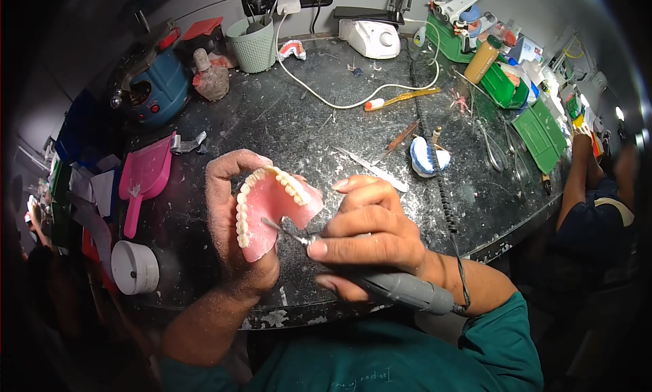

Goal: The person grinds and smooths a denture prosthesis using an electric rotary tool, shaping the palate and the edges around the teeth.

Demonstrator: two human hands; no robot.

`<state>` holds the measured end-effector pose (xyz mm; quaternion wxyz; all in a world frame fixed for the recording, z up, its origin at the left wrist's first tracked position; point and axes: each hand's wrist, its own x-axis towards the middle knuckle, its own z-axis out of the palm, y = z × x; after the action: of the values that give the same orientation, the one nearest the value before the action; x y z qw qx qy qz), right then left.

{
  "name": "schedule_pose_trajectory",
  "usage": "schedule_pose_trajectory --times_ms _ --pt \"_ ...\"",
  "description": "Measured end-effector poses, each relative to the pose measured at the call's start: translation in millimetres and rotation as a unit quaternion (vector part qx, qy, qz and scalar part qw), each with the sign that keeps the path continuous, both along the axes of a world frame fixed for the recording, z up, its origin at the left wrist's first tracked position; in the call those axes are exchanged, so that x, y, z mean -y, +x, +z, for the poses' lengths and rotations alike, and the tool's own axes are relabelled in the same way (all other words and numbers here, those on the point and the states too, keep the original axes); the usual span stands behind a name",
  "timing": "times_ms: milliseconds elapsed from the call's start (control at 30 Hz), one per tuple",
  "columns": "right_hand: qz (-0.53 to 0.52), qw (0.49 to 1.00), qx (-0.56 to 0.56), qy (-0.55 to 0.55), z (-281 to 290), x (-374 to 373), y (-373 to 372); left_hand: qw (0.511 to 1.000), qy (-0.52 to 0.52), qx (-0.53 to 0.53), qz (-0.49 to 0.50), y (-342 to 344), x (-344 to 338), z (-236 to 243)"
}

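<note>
My left hand [234, 209], dusted with pale powder, is closed around the outer side of a denture [265, 212]. The denture has a pink base and a curved row of cream teeth, and it is held above the bench. In my right hand [373, 226] is a grey rotary handpiece [411, 290], gripped like a pen. Its thin metal bur [275, 226] reaches to the inner pink surface of the denture; whether it is touching or spinning I cannot tell. A coiled black cord [445, 209] runs from the handpiece across the bench.
Beyond my hands lie a knife [370, 168] and a blue-and-white dental model [429, 158]. At left are a pink dustpan [148, 164] and a round white container [134, 268]. A white control box [370, 39] stands at the back. Green trays [540, 135] and another person [594, 188] are at right.
</note>
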<state>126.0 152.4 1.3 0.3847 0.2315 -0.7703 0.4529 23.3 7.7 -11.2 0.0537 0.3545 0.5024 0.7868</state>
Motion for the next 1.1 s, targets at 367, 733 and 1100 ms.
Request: schedule_pose_trajectory --times_ms 367,733,1100 --pt "0.016 1.000 -0.008 -0.003 0 2 -1 1.000 0.003 0.005 -0.011 -2 3 -9" --pt "-0.013 1.000 -0.016 0.012 2 0 0 1.000 -0.005 -0.008 -0.013 -2 1 -8" --pt "-0.035 0.999 -0.024 0.024 5 0 -1 0.999 -0.036 -0.026 0.023 0 2 -5"
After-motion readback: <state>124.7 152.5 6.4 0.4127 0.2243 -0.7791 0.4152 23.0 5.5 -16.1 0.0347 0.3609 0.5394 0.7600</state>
